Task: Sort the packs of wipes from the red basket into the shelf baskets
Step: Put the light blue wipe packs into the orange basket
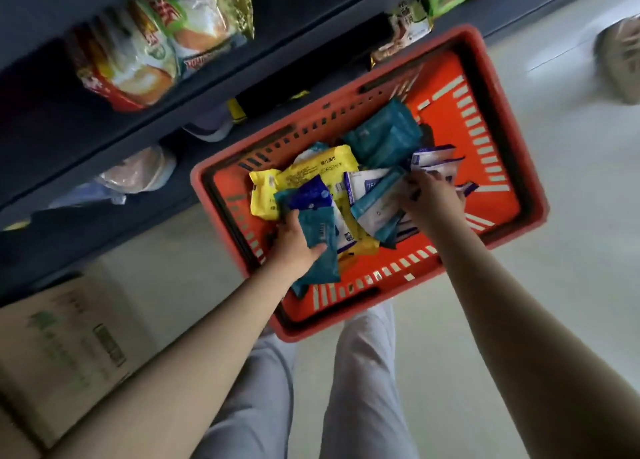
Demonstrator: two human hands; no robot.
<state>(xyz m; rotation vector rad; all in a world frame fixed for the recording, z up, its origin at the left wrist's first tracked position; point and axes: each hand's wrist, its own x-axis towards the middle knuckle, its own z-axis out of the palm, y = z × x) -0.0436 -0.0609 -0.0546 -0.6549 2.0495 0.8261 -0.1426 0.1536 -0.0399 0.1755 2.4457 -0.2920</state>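
A red basket [512,167] stands on the floor in front of my legs, holding several packs of wipes. A big yellow pack [322,167] lies in its middle, teal packs [384,136] lie toward its far side. My left hand [294,244] is shut on a stack of teal and blue packs [320,247] over the basket's near left part. My right hand [433,199] grips white and purple packs [434,160] together with a light teal pack [375,204] in the basket's right half.
Dark shelves [145,140] run along the left and top, stocked with snack bags [156,50] and wrapped goods. A cardboard box [65,351] sits on the floor at the lower left. Someone's shoe [620,56] shows at the far right on the pale floor.
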